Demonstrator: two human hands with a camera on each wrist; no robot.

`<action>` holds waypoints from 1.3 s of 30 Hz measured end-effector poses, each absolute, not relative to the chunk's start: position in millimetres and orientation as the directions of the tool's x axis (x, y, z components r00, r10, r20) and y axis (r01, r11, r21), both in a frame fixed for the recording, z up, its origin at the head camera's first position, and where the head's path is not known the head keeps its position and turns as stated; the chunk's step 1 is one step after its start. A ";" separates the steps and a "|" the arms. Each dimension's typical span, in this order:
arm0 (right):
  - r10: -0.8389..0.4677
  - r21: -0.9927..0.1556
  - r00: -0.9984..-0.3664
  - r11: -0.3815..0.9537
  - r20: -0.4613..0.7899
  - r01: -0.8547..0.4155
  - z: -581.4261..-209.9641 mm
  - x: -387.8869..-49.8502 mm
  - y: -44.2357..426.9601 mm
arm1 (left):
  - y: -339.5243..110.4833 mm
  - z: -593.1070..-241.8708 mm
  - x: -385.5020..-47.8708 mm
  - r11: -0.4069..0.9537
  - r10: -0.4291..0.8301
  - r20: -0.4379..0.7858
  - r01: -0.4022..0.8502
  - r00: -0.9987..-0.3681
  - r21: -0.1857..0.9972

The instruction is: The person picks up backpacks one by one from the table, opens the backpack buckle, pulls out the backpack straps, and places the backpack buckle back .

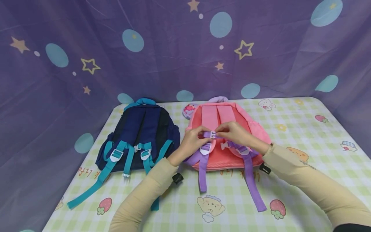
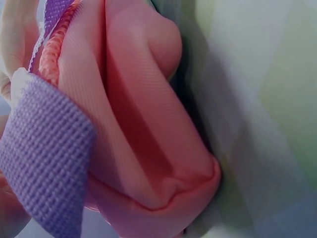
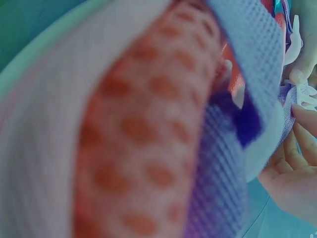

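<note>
A pink and coral backpack [image 1: 226, 163] lies with its strap side up. Above its middle, my left hand [image 1: 189, 143] pinches a purple strap [image 1: 206, 134] beside a white plastic buckle [image 1: 213, 135]. From the other side my right hand [image 1: 236, 133] pinches at the buckle's right edge, fingertips close to the left ones. Another white buckle piece [image 1: 224, 146] sits on the right shoulder strap, under my right hand. In the right wrist view the white buckle [image 3: 305, 96] shows between fingers at the right edge. Purple webbing [image 2: 47, 153] and the pink bag side fill the left wrist view.
A navy backpack [image 1: 136, 125] with teal straps [image 1: 101, 180] lies to the left, its strap ends trailing over the checked tablecloth [image 1: 307, 193]. A round printed item [image 1: 189, 111] sits behind the pink bag. Black buckle pieces [image 1: 177, 178] stick out near both bags. A purple curtain [image 1: 179, 58] hangs behind.
</note>
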State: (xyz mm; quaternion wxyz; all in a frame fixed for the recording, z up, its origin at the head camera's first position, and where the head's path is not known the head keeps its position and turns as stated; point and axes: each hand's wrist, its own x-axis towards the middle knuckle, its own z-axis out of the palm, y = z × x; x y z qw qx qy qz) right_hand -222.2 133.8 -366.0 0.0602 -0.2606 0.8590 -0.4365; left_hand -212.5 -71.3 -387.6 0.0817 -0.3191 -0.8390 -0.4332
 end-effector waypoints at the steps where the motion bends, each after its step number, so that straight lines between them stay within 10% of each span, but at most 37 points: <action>1: -0.499 -0.782 -0.858 0.484 0.120 -0.391 -366.0 -222.1 133.9 | -71.2 -387.8 -212.7 0.422 0.464 0.411 0.604 -0.784 0.676; 39: -0.497 -0.788 -0.855 0.464 0.148 -0.406 -367.4 -220.7 142.4 | -71.4 -387.9 -212.6 0.413 0.465 0.429 0.618 -0.775 0.669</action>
